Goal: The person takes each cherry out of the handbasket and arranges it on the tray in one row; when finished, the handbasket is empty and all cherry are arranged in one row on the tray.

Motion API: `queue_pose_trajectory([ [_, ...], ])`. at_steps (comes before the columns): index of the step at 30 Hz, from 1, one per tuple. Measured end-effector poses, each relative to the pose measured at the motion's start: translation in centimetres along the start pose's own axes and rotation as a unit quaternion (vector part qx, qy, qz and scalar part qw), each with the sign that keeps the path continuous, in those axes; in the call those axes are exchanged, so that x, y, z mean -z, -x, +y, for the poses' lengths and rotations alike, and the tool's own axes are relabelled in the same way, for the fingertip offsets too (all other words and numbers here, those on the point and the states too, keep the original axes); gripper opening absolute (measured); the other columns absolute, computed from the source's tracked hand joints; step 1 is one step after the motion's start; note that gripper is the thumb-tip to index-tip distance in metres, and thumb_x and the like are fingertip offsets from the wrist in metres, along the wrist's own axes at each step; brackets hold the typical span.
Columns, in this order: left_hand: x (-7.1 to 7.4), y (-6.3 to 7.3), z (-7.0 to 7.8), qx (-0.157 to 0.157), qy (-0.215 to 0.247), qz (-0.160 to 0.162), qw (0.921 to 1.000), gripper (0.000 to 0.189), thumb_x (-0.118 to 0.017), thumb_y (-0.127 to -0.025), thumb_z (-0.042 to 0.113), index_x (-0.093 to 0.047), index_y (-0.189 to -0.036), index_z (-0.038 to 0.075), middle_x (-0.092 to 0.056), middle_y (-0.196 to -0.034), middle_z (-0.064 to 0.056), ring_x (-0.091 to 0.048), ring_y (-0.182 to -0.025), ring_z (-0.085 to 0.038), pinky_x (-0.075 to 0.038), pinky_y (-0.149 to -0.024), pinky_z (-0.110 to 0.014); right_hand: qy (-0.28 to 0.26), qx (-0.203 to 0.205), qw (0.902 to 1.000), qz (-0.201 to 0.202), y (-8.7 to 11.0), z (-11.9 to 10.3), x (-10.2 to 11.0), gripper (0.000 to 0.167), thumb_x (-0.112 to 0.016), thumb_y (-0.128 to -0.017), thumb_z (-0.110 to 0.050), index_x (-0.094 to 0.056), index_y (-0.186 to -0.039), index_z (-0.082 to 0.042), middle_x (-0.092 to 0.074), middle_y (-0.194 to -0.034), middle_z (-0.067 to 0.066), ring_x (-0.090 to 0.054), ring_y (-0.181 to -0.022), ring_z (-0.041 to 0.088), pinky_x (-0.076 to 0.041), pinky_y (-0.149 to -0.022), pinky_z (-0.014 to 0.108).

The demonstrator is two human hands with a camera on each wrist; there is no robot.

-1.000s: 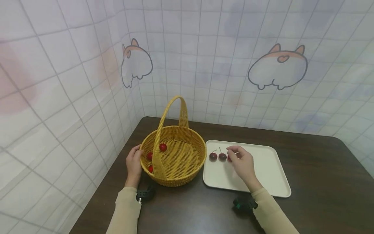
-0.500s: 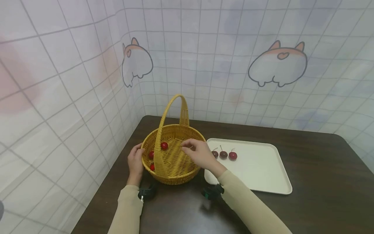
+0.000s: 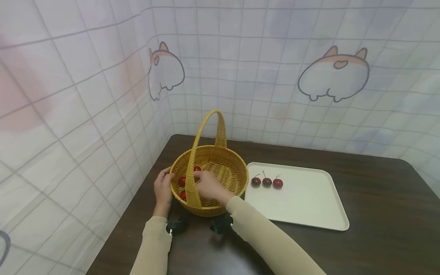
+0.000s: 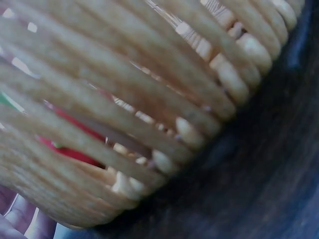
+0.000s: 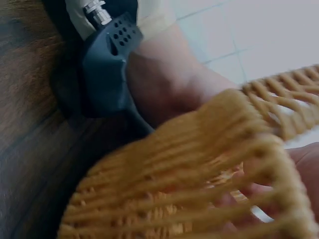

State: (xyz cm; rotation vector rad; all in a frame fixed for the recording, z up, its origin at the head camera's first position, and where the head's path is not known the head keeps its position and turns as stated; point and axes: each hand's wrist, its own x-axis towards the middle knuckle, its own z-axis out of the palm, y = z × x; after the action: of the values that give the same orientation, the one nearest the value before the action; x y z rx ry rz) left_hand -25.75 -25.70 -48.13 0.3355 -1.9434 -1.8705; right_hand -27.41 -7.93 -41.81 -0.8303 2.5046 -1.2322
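Note:
My left hand (image 3: 163, 187) grips the left rim of a yellow woven basket (image 3: 243, 179) with a tall arched handle. Inside, along the left side, lie red cherries, one (image 3: 182, 181) near the left wall and another (image 3: 197, 168) just beyond the right fingertips. A red cherry (image 4: 75, 139) also shows through the weave in the left wrist view. My right hand (image 3: 210, 186) reaches down into the basket, fingers bent. Its fingertips are partly behind the handle, so whatever they may pinch is hidden. In the right wrist view, the weave covers most of those fingers.
A white tray (image 3: 302, 202) lies to the right of the basket, with three stemmed cherries (image 3: 267, 182) in a row at its upper left. Both stand on a dark wooden table (image 3: 385, 214). A patterned sheet (image 3: 268, 76) hangs behind and at the left.
My right hand has moved left from the tray, over the basket's rim and down inside it. The left hand has stayed at the rim. Three cherries still show on the tray.

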Motion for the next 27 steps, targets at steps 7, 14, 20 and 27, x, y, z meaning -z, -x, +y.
queue_pose_trajectory([
  [7,-0.2,0.1,0.1,0.0,-0.002,0.0,1.0,0.035,-0.045,-0.099,0.019,-0.06,-0.126,0.002,-0.061,-0.125,-0.016,-0.057,-0.103,-0.023,-0.048,-0.075,-0.014,0.015,0.016,0.9989,-0.041,-0.7,-0.2,-1.1,0.027,-0.065,-0.092,-0.016,-0.07,-0.117,-0.006,-0.07,-0.114,0.006,-0.062,-0.106,0.02,-0.048,-0.091,0.032],
  [14,0.0,0.1,0.0,-0.009,-0.002,0.011,0.9999,0.034,-0.046,-0.097,0.017,-0.062,-0.123,0.001,-0.062,-0.122,-0.017,-0.058,-0.102,-0.023,-0.048,-0.074,-0.014,0.076,0.052,0.9908,-0.099,-0.8,-0.1,-1.8,0.032,-0.068,-0.09,-0.015,-0.068,-0.121,-0.009,-0.068,-0.114,0.004,-0.06,-0.098,0.011,-0.047,-0.09,0.026],
  [20,-0.1,0.0,0.0,-0.011,-0.007,0.01,0.9999,0.034,-0.047,-0.097,0.018,-0.062,-0.123,0.001,-0.062,-0.123,-0.016,-0.058,-0.104,-0.024,-0.048,-0.074,-0.013,0.126,0.093,0.9805,-0.119,-0.4,0.1,-1.8,0.033,-0.062,-0.092,-0.009,-0.067,-0.125,-0.012,-0.067,-0.12,0.004,-0.059,-0.107,0.013,-0.044,-0.096,0.028],
  [27,0.1,0.0,-0.1,-0.007,-0.015,0.007,0.9998,0.035,-0.046,-0.098,0.02,-0.061,-0.125,0.002,-0.061,-0.124,-0.016,-0.056,-0.102,-0.02,-0.047,-0.075,-0.014,0.164,0.054,0.9808,-0.091,-0.3,0.2,-1.4,0.005,-0.063,-0.092,-0.015,-0.066,-0.094,-0.013,-0.06,-0.082,-0.003,-0.051,-0.075,0.009,-0.045,-0.074,0.022],
])
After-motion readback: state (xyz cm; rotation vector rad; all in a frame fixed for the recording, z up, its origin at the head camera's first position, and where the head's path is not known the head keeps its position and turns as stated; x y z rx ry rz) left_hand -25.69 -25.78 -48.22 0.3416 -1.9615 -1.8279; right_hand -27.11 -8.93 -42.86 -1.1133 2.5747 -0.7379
